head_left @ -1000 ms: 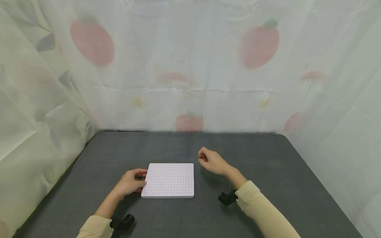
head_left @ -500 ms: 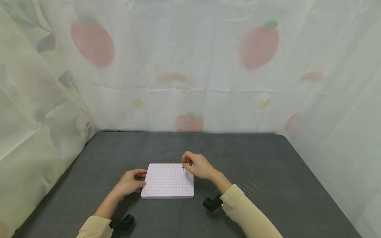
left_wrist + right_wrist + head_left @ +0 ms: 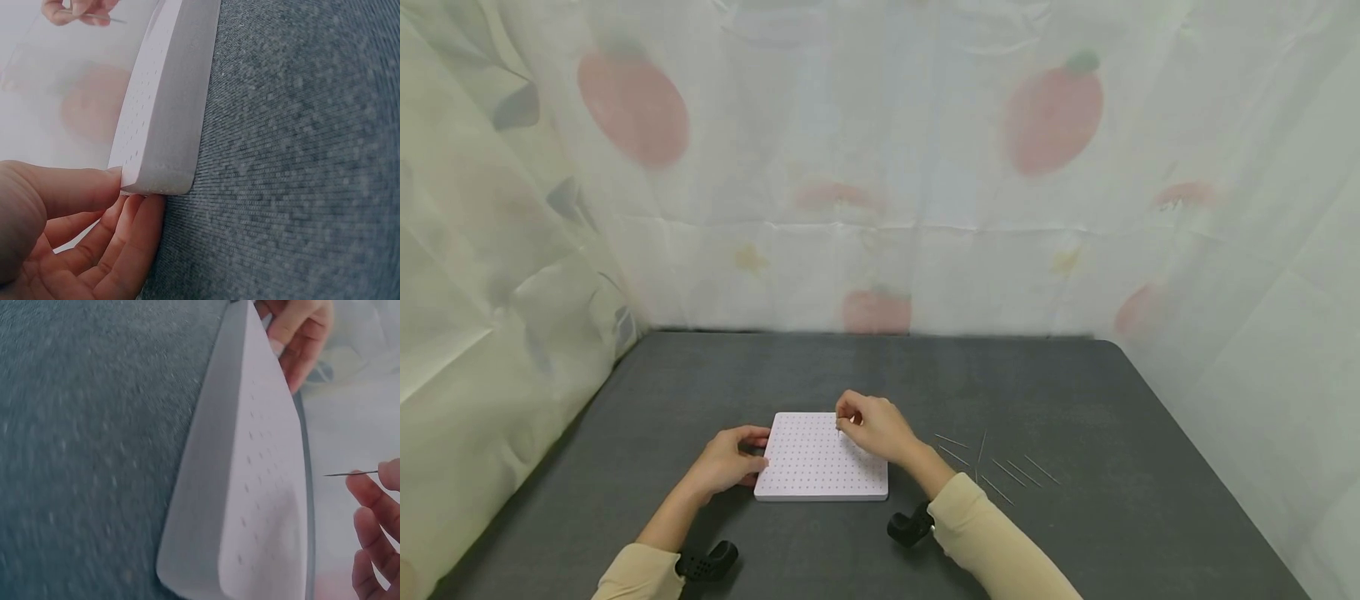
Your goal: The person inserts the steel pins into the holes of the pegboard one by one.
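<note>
A white board with rows of small holes [image 3: 820,467] lies flat on the dark table. At its left edge my left hand [image 3: 724,460] holds it; in the left wrist view the thumb [image 3: 81,187] sits at the top edge and the fingers bear on the side. Above the board's far part, my right hand [image 3: 877,427] pinches a thin metal needle [image 3: 350,474] between thumb and forefinger. Its tip points down toward the holes, apart from the board in the right wrist view. The other right fingers are loosely bent.
Several thin metal needles [image 3: 1010,472] lie scattered on the dark table [image 3: 1075,400], right of the board. Black wrist cameras [image 3: 912,527] sit on both wrists. Pale printed curtains [image 3: 955,167] hang behind and beside the table.
My right hand has moved left from beside the board to above its far part, carrying the needle. More needles on the table are uncovered. The left hand and board stay put.
</note>
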The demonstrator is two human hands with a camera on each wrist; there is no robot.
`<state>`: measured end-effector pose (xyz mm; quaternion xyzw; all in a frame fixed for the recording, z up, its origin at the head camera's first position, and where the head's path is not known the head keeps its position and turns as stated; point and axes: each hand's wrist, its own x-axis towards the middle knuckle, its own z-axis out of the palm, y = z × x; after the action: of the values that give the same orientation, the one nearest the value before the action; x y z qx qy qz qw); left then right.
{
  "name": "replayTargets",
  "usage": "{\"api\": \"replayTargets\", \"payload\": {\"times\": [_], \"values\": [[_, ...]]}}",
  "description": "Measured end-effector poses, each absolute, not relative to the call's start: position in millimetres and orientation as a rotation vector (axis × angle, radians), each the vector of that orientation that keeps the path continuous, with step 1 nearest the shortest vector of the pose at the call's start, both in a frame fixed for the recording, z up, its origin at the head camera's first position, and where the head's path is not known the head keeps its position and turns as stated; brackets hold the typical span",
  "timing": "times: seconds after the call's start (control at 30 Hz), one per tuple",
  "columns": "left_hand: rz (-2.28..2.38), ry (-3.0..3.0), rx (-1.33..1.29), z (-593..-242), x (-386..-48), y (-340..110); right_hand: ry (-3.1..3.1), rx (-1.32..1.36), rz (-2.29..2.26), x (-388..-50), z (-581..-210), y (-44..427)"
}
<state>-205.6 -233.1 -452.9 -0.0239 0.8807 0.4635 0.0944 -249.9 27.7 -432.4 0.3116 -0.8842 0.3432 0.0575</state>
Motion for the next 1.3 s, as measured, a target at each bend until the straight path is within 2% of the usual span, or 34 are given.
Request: {"api": "replayTargets", "payload": {"times": [0.5,1.3], "values": [[1.384,2.607,-0.061,-452,-205,-231,-2.711,0.905,0.954,-244,-442,4],[1.378,2.612,-0.066,-450,-204,-229,-2.672,0.952,0.9,-244,-446,-5]]}}
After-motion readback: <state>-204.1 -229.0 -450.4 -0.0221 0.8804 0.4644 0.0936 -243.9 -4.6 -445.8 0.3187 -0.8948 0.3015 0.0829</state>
